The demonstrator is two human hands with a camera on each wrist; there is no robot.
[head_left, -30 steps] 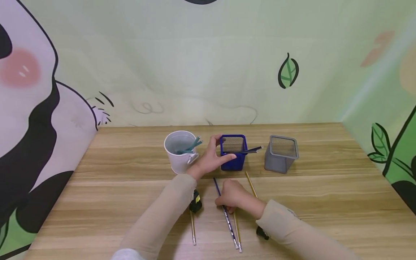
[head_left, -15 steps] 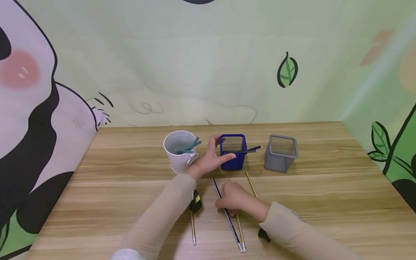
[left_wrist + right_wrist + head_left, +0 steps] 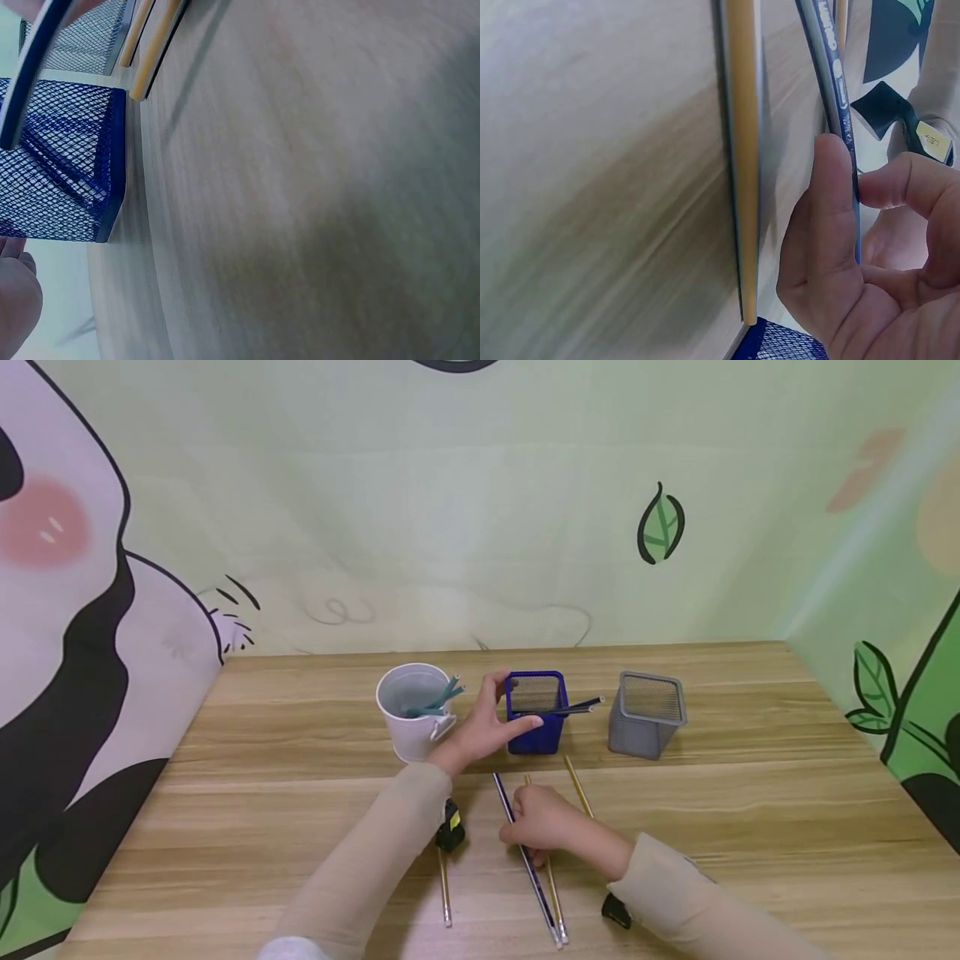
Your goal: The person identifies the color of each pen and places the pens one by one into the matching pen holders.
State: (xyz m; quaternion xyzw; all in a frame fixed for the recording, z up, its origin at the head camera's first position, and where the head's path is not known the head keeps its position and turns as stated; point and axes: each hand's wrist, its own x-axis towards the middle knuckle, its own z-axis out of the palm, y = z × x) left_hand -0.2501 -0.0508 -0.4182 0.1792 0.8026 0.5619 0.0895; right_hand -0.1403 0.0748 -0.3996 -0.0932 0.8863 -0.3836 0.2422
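Observation:
My left hand (image 3: 483,727) holds the blue mesh pencil cup (image 3: 536,740), its thumb across the front and fingers at the far left side. Two dark pencils (image 3: 581,707) lean in that cup, ends sticking out to the right. In the left wrist view the cup (image 3: 64,161) shows pencils through its mesh. My right hand (image 3: 547,818) pinches a dark blue pencil (image 3: 542,897) between thumb and fingers, close over the table. The right wrist view shows this pencil (image 3: 829,64) between the fingertips. A yellow pencil (image 3: 555,893) lies beside it, partly hidden under the hand.
A white bucket (image 3: 411,739) with several teal pencils stands left of the cup, a grey mesh cup (image 3: 645,735) to its right. Other yellow pencils lie on the table, one (image 3: 579,789) behind the right wrist, another (image 3: 446,889) by the left forearm. A patterned wall (image 3: 480,527) rises behind.
The right hand has shifted slightly nearer and to the right, with the blue pencil. The yellow pencil's eraser end has swung a little right. The left hand stays on the cup.

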